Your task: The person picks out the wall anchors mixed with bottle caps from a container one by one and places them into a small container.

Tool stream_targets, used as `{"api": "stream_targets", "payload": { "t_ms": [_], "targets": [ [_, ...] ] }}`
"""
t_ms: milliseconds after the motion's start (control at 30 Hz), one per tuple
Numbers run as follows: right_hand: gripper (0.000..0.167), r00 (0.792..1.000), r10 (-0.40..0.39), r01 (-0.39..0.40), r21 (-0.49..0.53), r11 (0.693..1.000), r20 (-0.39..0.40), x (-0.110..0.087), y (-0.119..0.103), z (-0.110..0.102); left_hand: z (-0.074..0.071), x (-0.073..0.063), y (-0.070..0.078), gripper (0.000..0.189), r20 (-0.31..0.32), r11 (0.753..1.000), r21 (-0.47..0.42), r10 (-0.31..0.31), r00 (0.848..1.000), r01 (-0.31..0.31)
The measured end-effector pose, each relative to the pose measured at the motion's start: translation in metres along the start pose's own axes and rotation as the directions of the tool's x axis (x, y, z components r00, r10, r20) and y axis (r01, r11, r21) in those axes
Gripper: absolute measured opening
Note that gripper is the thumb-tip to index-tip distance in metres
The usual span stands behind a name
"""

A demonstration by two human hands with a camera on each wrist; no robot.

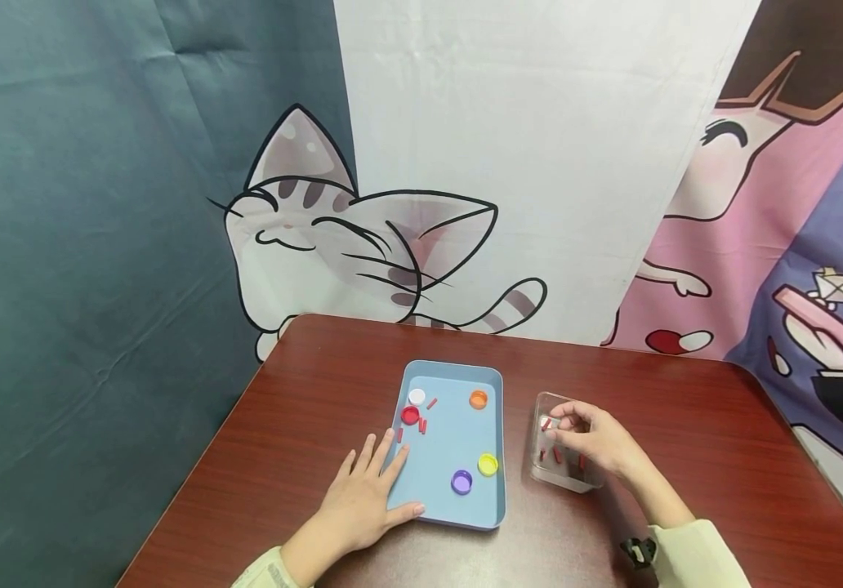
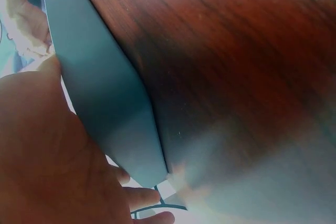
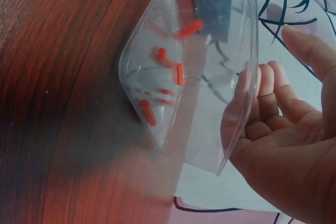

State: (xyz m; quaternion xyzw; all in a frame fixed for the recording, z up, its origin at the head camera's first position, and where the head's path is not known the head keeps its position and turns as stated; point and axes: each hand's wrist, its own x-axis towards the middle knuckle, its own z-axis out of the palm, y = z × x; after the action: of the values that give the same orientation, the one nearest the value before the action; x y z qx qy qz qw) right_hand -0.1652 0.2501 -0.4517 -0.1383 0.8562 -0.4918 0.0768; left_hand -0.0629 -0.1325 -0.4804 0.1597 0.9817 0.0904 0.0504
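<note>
My left hand (image 1: 360,500) rests with spread fingers on the near left edge of a light blue tray (image 1: 458,513). In the left wrist view, fingers and thumb lie along the tray's rim. My right hand (image 1: 601,437) reaches over a clear plastic box (image 1: 567,483) that holds several small red sticks (image 1: 557,455). In the right wrist view, a gap shows between thumb and bent fingers, with no stick between them; the red sticks (image 3: 179,74) lie on the box's bottom. Inside the tray, several red sticks (image 1: 423,426) lie near a red cap (image 1: 410,415).
Also in the tray are a white cap (image 1: 417,397), an orange cap (image 1: 478,399), a yellow cap (image 1: 488,465) and a purple cap (image 1: 461,482). Tray and box stand side by side on a brown wooden table (image 1: 304,392). Printed cloth (image 1: 539,163) hangs behind it.
</note>
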Motion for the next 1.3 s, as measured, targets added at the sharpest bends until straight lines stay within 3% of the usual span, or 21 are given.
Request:
{"api": "stream_targets", "payload": {
  "t_ms": [533, 867, 1300],
  "targets": [
    [0.033, 0.999, -0.042, 0.042, -0.017, 0.999, 0.022, 0.017, -0.021, 0.028, -0.002, -0.002, 0.002, 0.087, 0.015, 0.999, -0.037, -0.006, 1.0, 0.007],
    [0.03, 0.998, 0.007, -0.005, -0.035, 0.999, 0.058, 0.031, -0.046, 0.047, -0.002, -0.002, 0.002, 0.088, 0.013, 1.0, -0.03, -0.009, 1.0, 0.01],
    [0.028, 0.996, -0.009, 0.01, -0.003, 1.0, 0.084, 0.043, -0.051, 0.073, -0.003, -0.002, 0.002, 0.088, 0.009, 1.0, -0.018, -0.007, 1.0, 0.008]
  ]
}}
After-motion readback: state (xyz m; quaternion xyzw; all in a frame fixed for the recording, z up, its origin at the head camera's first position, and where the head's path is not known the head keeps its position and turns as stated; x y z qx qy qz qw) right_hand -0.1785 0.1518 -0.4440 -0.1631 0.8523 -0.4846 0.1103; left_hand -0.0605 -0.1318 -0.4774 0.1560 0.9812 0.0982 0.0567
